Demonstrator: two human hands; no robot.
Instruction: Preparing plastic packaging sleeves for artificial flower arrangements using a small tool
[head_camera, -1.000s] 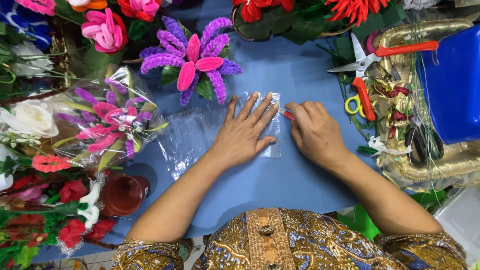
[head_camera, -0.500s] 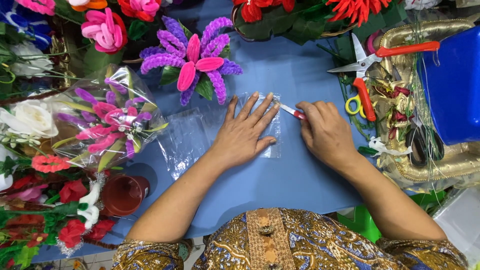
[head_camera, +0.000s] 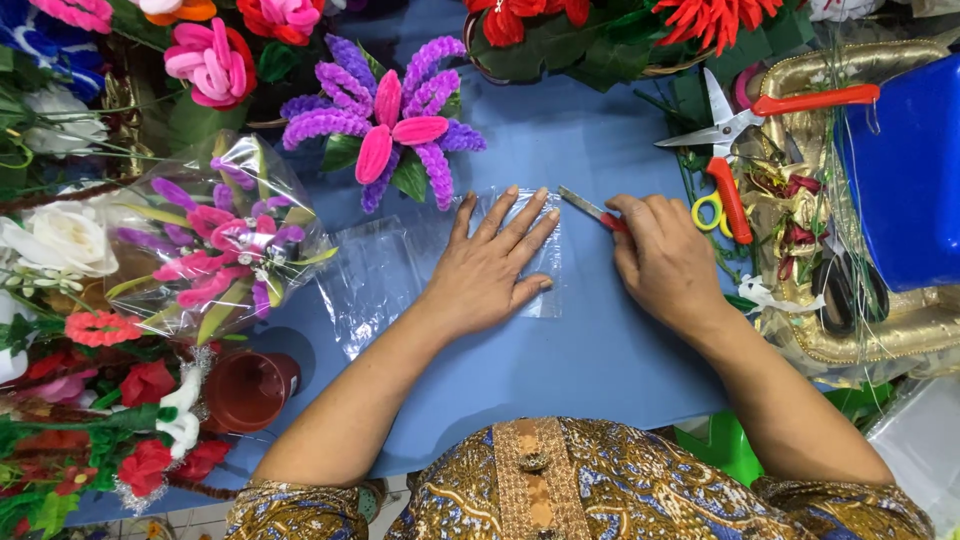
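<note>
- On the blue desk (head_camera: 560, 370), one clear plastic sheet (head_camera: 545, 262) is pressed flat by the left hand (head_camera: 487, 270); its fingers are spread apart on the sheet.
- One small knife (head_camera: 588, 208) with a red handle is gripped by the right hand (head_camera: 665, 262); its fingers are closed tight around the handle, and the thin blade is pointed at the sheet's top right corner.
- One more clear plastic bag (head_camera: 372, 275) is laid just left of the left hand.
- Two pairs of scissors are seen at the right: one big pair with red handles (head_camera: 735, 125) and one with yellow handles (head_camera: 712, 208).
- One purple and pink fuzzy flower (head_camera: 395, 130) is placed above the left hand.
- One wrapped bunch of flowers (head_camera: 220, 235) is laid at the left.
- One small brown pot (head_camera: 245, 388) is tipped on its side near the left arm.
- One blue tub (head_camera: 905, 170) is set at the far right.
</note>
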